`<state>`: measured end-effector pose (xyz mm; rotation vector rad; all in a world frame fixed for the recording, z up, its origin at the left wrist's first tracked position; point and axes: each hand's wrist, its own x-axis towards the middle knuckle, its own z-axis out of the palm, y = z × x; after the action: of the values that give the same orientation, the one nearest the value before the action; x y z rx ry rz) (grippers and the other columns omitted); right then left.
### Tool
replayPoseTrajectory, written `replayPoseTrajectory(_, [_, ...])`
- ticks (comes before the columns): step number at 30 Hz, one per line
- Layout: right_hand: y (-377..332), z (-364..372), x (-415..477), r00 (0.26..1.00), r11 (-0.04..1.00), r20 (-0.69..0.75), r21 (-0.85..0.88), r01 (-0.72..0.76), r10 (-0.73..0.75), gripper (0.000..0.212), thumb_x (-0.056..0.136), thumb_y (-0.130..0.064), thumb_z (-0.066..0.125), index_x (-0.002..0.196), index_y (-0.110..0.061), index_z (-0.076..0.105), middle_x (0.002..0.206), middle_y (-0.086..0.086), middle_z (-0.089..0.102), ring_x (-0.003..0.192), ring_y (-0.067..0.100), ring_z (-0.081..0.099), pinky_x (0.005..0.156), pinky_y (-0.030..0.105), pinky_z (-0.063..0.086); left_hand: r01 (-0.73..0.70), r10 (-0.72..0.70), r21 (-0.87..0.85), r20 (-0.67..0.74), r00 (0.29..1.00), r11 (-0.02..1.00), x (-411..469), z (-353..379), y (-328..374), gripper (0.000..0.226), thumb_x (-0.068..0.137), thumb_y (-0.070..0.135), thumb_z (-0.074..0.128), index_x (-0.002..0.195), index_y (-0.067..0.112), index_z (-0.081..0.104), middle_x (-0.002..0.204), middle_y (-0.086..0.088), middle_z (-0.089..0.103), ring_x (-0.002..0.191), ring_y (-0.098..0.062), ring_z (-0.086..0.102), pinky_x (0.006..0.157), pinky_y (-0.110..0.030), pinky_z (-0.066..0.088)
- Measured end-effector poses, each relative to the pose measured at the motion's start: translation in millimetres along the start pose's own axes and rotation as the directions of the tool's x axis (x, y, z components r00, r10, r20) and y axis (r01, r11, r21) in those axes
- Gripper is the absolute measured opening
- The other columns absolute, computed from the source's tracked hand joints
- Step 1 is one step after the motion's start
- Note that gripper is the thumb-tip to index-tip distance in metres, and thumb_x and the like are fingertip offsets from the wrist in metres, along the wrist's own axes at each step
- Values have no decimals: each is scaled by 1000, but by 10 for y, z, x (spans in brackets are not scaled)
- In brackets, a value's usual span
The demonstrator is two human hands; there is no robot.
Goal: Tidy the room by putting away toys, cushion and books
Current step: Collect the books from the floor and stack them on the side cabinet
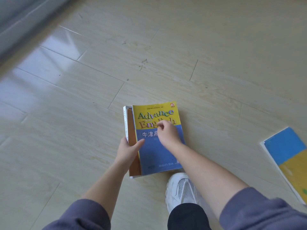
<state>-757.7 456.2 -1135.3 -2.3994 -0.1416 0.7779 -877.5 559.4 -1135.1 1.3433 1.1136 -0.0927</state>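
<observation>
Head view: left hand (128, 151) fingers clamp glossy rectangular book stack (156, 146); right hand (167, 131) fingers curled together atop.

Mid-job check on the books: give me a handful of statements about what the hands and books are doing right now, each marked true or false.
1. The left hand grips the left edge of a stack of books. True.
2. The top book has a red cover. False: it is yellow above and blue below.
3. The right hand rests on the top book's cover. True.
4. Every book in view is in the stack. False: another blue and yellow book lies apart on the floor, to the right.
5. A white shoe shows below the stack. True.
</observation>
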Motion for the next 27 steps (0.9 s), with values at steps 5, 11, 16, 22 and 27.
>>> replayPoseTrajectory(5, [321, -233, 96, 983, 977, -171, -187, -100, 68, 51, 91, -30, 60, 138, -17, 44, 139, 5, 40, 126, 27, 43, 99, 37, 39, 5, -3, 80, -22, 1000, 997, 28, 40, 27, 34, 80, 23, 73, 106, 19, 52, 98, 3, 66, 89, -17, 66, 81, -43, 56])
replayPoseTrajectory(11, [102, -194, 11, 953, 921, 115, 247, -302, 281, 73, 82, -58, 64, 137, -13, 47, 133, 7, 55, 116, 27, 56, 96, 38, 47, -154, 162, -60, 153, 975, 986, -335, -247, 581, 25, 85, 8, 67, 104, 21, 58, 100, -3, 71, 88, -17, 70, 77, -36, 59])
replayPoseTrajectory(16, [-772, -548, -637, 708, 657, 701, 494, -569, 87, 61, 90, -67, 42, 120, -19, 66, 121, 6, 68, 113, 23, 63, 102, 41, 45, -99, 159, -250, 229, 960, 963, -1145, -1046, 1365, 31, 88, 4, 65, 117, 13, 58, 107, -9, 72, 94, -27, 70, 79, -40, 58])
replayPoseTrajectory(22, [-2011, -974, -1440, 653, 652, 757, 494, -576, 3, 88, 62, -60, 81, 132, -14, 58, 127, 13, 64, 121, 30, 59, 105, 47, 44, -40, 98, -326, 163, 982, 945, -2154, -2056, 2223, 47, 77, 20, 65, 122, 16, 55, 111, -10, 70, 97, -31, 69, 78, -42, 58])
replayPoseTrajectory(27, [-3244, -1256, -2154, 605, 772, 794, 423, -474, -64, 62, 78, -36, 76, 131, -10, 56, 118, 16, 68, 106, 33, 67, 86, 45, 56, 16, -23, -333, -16, 1000, 943, -3096, -2896, 2796, 41, 81, 20, 56, 122, 17, 51, 113, -9, 69, 92, -24, 70, 72, -35, 56])
